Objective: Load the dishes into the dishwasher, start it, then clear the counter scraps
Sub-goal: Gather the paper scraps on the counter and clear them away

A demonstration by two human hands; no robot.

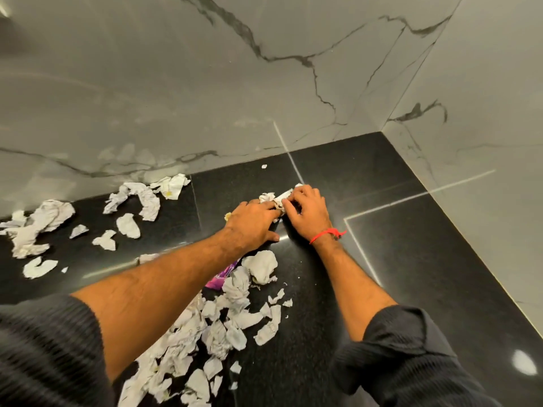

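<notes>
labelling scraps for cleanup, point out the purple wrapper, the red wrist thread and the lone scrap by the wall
purple wrapper (219, 279): head view, on its visible lower part below the forearm
red thread (324, 234): head view, on the band across the right wrist
lone scrap (264, 166): head view, on its middle

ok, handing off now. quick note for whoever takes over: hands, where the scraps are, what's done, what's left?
Left hand: flat on the black counter, fingers against the small bunch of paper between the hands.
Right hand: fingers curled on that same bunch, gathering it.
Scraps: a big spread of torn paper under the left forearm with a purple wrapper in it, a second cluster at far left, crumpled strips by the wall, one stray bit near the backsplash.
Done: dishwasher isn't in view, can't confirm.
Left: nearly all scraps still on the counter; gather and bin them.
</notes>
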